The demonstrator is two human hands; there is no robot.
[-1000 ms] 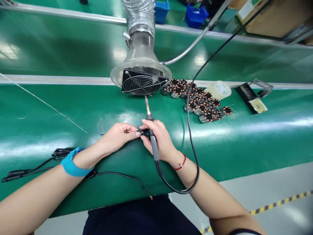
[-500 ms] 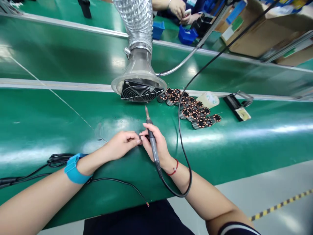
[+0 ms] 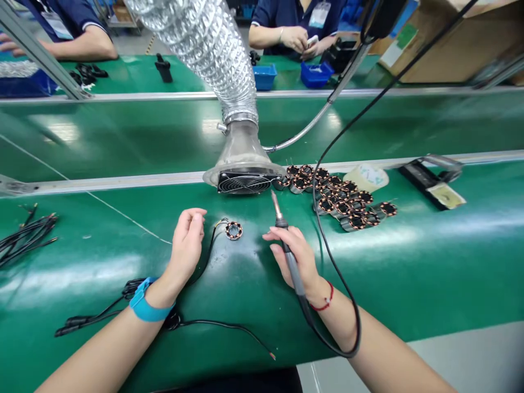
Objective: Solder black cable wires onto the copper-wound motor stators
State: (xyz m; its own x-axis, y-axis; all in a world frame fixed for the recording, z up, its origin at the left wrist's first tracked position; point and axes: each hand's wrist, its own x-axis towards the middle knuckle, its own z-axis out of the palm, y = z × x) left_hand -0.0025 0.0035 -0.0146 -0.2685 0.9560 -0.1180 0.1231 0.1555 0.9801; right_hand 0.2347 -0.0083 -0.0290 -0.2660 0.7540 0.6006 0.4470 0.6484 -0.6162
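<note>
Wound ring (image 3: 233, 238) lies flat on the green bench (image 3: 368, 278), between the two hands and apart from both; I see the thin wires of a black cable (image 3: 211, 245) reaching its upper left edge, though I cannot tell whether they are joined to it. Nearest to me, a second cable (image 3: 241, 326) runs toward the front edge and ends in coloured wires; a cable bundle (image 3: 133, 289) lies beside the left forearm, which wears a blue wristband (image 3: 149, 303); I have the left hand (image 3: 187, 243) just left of the ring, loosely curled and partway open, with nothing visible in it; the right hand (image 3: 303, 256), above a red bracelet (image 3: 326, 302), is closed round the handle of a soldering iron (image 3: 292, 265), tip pointing away toward a fan (image 3: 245, 184). That fan sits in the mouth of a hood (image 3: 244, 146) on a silver duct (image 3: 200, 43); right of it I see clustered wound cores (image 3: 346, 203), a tape roll (image 3: 368, 177) and a black stand (image 3: 421, 180); farthest off, I have two co-workers at another bench, one with both hands (image 3: 295, 38) on something small and white, near a blue bin (image 3: 315, 75).
</note>
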